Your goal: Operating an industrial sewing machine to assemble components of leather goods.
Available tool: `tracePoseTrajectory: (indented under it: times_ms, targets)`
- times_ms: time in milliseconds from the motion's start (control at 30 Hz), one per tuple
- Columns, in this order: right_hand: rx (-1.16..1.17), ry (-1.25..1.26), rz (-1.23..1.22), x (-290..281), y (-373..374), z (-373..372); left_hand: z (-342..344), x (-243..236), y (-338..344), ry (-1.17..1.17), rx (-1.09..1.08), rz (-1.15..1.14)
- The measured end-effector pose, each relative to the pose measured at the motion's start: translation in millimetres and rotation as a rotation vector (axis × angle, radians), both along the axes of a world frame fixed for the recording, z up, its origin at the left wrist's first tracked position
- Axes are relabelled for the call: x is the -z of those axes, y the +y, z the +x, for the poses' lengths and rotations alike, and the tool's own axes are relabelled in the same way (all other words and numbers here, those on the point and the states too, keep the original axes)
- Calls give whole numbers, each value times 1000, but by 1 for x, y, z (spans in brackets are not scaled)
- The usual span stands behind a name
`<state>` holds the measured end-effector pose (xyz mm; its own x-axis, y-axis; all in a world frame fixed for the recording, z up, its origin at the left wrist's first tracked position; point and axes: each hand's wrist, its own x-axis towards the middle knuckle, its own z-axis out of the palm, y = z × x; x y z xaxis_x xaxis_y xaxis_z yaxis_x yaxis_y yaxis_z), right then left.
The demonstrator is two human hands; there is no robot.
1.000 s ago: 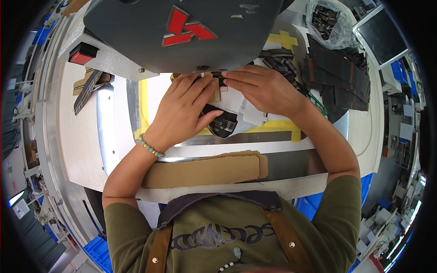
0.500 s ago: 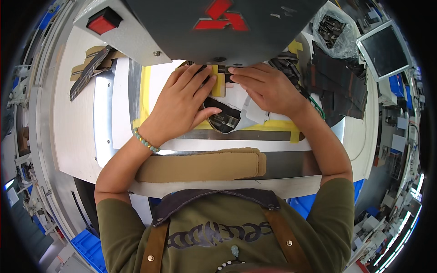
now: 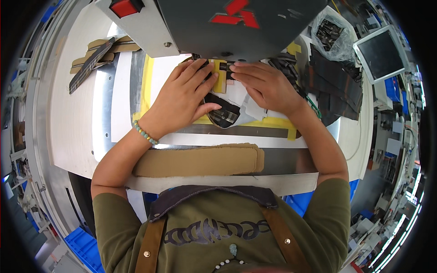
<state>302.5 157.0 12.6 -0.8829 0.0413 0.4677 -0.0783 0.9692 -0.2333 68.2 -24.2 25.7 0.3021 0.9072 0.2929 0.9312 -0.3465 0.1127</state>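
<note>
My left hand (image 3: pixel 184 98) lies palm down with its fingers stretched out, the fingertips just under the front edge of a dark grey machine head (image 3: pixel 205 34). Its thumb rests by a dark curved fabric piece (image 3: pixel 224 113) on the white work plate. To the right, my right hand (image 3: pixel 271 86) has its fingers straight and side by side, tips touching a small dark strip; its thumb is apart from them. Between the two hands sits a yellow-taped block (image 3: pixel 220 84). What lies under the fingertips is partly hidden by the hands and the machine.
Tan strips (image 3: pixel 195 161) lie along the table's near edge. More tan and dark strips (image 3: pixel 93 63) rest at the left. At the right are dark fabric sheets (image 3: pixel 334 86), a plastic-lined container of dark scraps (image 3: pixel 330 29) and a screen (image 3: pixel 381 52). A red switch (image 3: pixel 125 7) is on the machine.
The whole view has shifted slightly. Both hands keep nearly the same pose beside the yellow-taped block.
</note>
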Motion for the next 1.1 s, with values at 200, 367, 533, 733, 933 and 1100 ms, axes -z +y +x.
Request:
tracePoseTrajectory:
  times_ms: [200,367,533,733,933,1100]
  targets:
    - [-6,19,-4,5,3,-1,-7,-8,0,27,38,-31]
    - [-14,30,-9,4,2,-1,-9,-16,0,65,67,-65]
    - [-6,28,-2,5,1,-1,-9,-17,0,92,76,-78]
    - [-10,24,-27,5,1,-1,-9,-15,1,102,78,-67]
    - [-7,29,-42,4,1,-1,-9,-17,3,107,78,-75]
    - [-5,38,-60,7,3,-1,-8,-21,4,129,68,-104]
